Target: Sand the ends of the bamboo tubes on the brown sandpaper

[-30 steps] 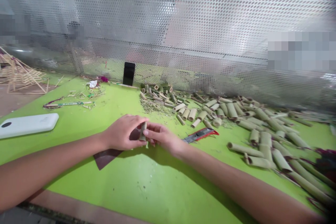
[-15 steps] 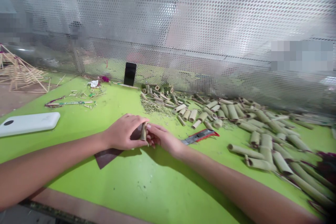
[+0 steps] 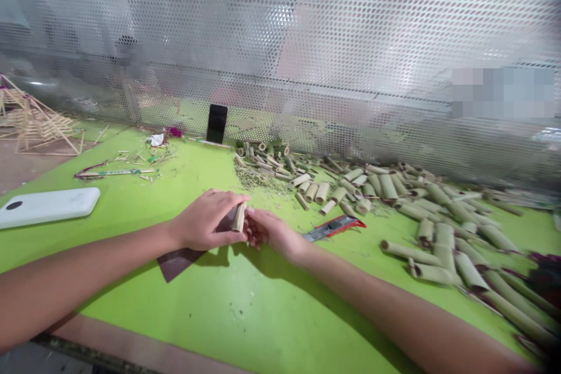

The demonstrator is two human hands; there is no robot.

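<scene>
Between my hands is a short bamboo piece (image 3: 239, 218), pale and held a little above the green table. My right hand (image 3: 274, 232) pinches it from the right with closed fingers; some of the fingertips are hidden behind it. My left hand (image 3: 209, 219) curves around a dark brown sheet of sandpaper (image 3: 179, 264), with thumb below and fingers above, close against the bamboo piece. Part of the sheet shows inside the left hand's grip, and a corner sticks out under the left wrist. Right of my right hand lies a red and grey utility knife (image 3: 335, 227).
Many cut bamboo tubes (image 3: 445, 245) cover the right side, with shavings (image 3: 258, 178) behind my hands. A phone (image 3: 217, 124) leans on the perforated metal screen (image 3: 333, 70). At left are a white power bank (image 3: 50, 207) and a stick model (image 3: 41, 120).
The bamboo piece has turned slightly between my hands, and its lower end now sits higher. Both arms stay in nearly the same place.
</scene>
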